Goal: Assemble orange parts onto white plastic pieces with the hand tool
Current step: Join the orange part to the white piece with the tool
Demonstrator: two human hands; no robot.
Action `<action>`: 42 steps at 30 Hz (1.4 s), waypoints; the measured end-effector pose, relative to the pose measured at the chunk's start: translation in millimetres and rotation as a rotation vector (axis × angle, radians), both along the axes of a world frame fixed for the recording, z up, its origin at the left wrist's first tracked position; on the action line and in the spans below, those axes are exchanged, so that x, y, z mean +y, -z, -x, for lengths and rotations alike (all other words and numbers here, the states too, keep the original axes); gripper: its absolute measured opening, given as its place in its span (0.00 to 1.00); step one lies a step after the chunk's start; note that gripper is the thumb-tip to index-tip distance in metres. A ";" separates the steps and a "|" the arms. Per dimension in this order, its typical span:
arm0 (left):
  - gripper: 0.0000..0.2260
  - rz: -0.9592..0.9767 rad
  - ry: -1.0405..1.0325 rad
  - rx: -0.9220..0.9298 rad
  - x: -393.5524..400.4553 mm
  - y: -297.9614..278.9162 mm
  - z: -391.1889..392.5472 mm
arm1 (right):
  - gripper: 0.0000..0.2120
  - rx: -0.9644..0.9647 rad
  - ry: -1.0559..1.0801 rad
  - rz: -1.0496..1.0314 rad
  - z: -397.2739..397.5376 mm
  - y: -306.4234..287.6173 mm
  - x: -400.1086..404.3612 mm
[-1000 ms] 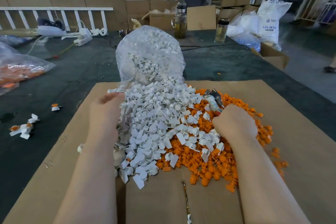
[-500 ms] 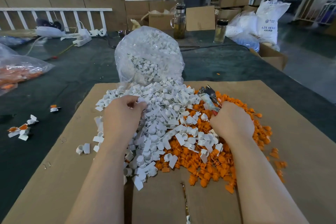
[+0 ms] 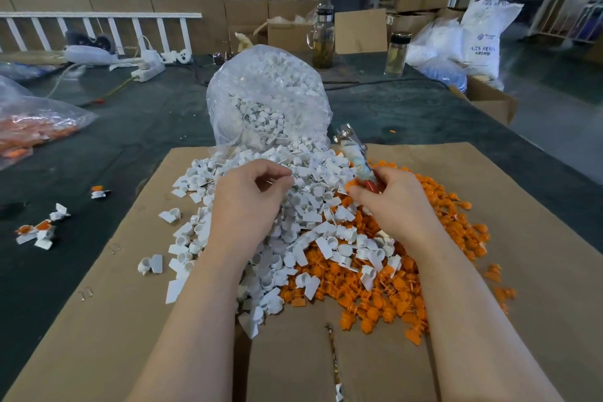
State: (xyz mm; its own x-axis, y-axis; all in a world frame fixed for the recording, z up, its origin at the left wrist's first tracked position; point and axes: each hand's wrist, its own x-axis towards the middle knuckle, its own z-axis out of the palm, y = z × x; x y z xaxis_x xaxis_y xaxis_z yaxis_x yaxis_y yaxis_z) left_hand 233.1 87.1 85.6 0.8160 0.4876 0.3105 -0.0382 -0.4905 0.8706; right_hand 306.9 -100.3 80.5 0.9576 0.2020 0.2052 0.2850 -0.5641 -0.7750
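Right hand is wrapped around the red handle of the hand tool, metal tip pointing up and away, and its fingertips also pinch an orange part. Left hand has thumb and forefinger pressed together over the white pieces; can't tell if anything's actually between them. The white heap sits mid-cardboard, spilling out of a clear bag at the far edge. Orange parts are piled on the right side. A few assembled bits lie off the left edge, on the dark table.
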 end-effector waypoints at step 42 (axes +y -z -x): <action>0.06 0.288 0.150 -0.077 -30.7 -2.3 -2.7 | 0.05 -0.160 -0.166 -0.086 18.5 -7.0 23.1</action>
